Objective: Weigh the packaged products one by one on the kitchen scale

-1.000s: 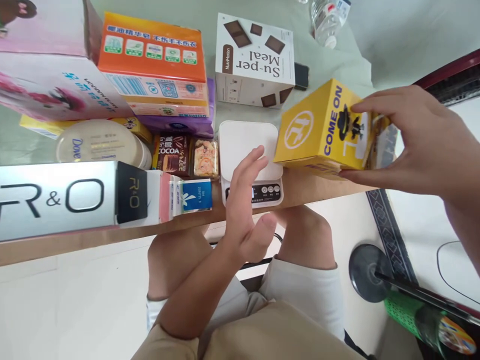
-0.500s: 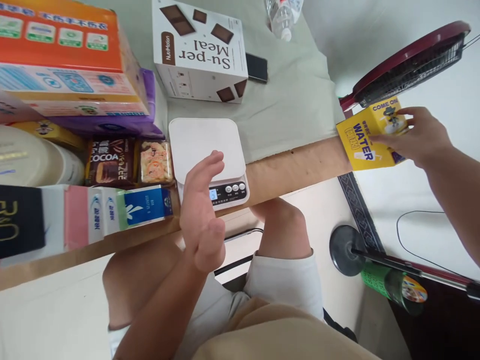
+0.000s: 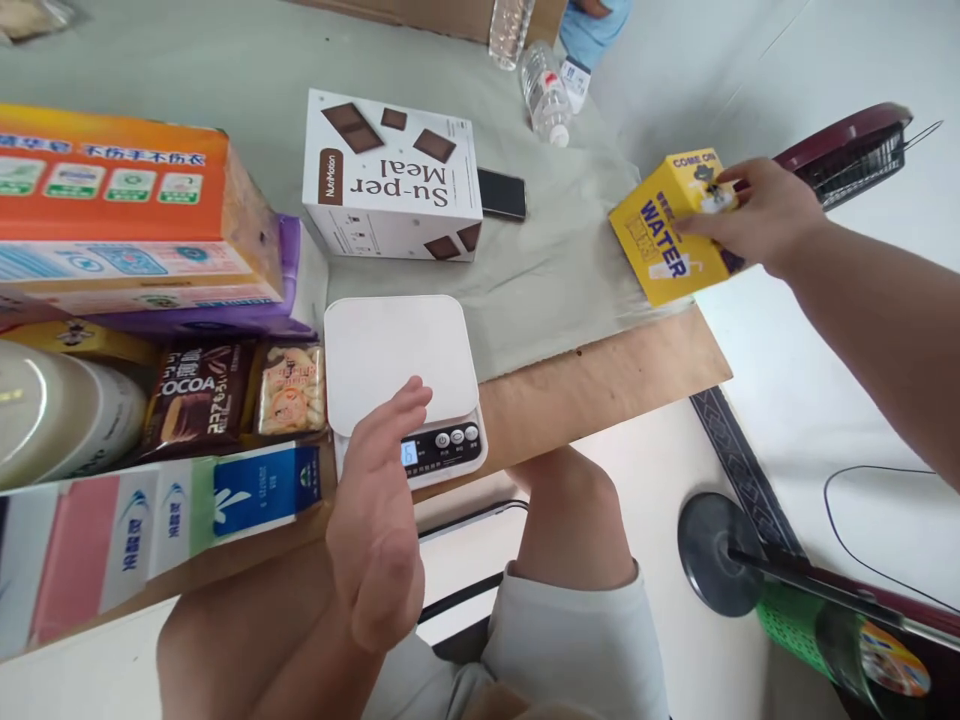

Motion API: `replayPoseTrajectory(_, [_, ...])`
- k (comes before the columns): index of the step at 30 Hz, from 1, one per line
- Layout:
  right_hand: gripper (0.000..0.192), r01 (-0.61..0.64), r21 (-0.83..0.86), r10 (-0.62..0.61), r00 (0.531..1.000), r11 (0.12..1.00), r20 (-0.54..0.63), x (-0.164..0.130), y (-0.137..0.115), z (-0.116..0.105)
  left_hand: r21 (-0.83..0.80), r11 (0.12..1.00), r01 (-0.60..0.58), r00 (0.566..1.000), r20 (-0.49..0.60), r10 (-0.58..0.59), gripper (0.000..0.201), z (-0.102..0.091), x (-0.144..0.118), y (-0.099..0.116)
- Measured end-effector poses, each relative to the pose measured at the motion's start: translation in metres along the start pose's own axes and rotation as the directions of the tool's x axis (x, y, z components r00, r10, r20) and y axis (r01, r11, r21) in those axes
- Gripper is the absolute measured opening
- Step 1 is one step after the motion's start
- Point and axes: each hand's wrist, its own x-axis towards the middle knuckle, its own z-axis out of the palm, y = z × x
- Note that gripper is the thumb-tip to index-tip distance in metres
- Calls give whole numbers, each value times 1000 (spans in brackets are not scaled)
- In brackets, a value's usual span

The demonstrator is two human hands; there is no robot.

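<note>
Yellow water carton (image 3: pixel 666 240) in right hand (image 3: pixel 757 212), at table's (image 3: pixel 600 365) right edge.

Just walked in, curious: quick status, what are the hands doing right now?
Right hand holds yellow water carton at table's far right edge. Left hand open, over the white scale. Scale platform bare; nothing between carton and scale.

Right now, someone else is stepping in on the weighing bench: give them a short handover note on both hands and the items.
Right hand grips the yellow carton at the table's right edge.
Left hand is open and empty, fingertips at the white scale.
Done: scale platform is bare, display lit.
Left: the cocoa pack, biscuit pack and Su-per Meal box lie unheld.
</note>
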Motion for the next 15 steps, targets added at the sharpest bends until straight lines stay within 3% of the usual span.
replayPoseTrajectory(3, [89, -136, 21, 135, 989, 990, 55, 20, -37, 7, 28, 999, 19, 998, -59, -17, 50, 0, 0, 5])
replayPoseTrajectory(7, [94, -199, 20, 198, 978, 980, 64, 35, -69, 17, 102, 987, 124, 984, -141, -110, 44, 3, 0, 17])
replayPoseTrajectory(10, [102, -241, -1, 240, 967, 971, 80, 43, -79, 23, 153, 964, 218, 966, -172, -191, 43, 3, -1, 22])
replayPoseTrajectory(15, [100, -248, -53, 253, 959, 967, 131, 45, -81, 27, 161, 959, 234, 964, -171, -206, 46, 0, 1, 22])
